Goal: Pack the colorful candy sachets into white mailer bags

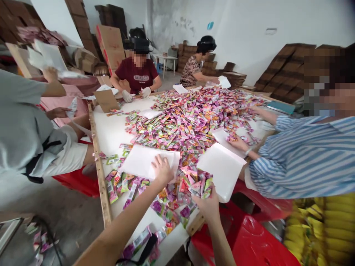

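My left hand [163, 168] lies with fingers spread on a flat white bag [141, 162], which rests on the loose packets. My right hand [208, 203] is closed round a bunch of small colourful snack packets [197, 181], near the table's front corner. Just beyond that hand is a second white bag [222, 168], partly over the table edge. A large heap of pink, purple, green and orange packets [188, 118] covers the middle of the table. The thumb side of my right hand is partly hidden by the packets it grips.
A wooden rim [97, 166] edges the white table. Co-workers sit around it; one in a striped shirt [299, 159] is close on my right, another in grey [22, 125] on my left. Red stools [257, 240] stand at the right. A brown card [107, 100] lies at the far left corner.
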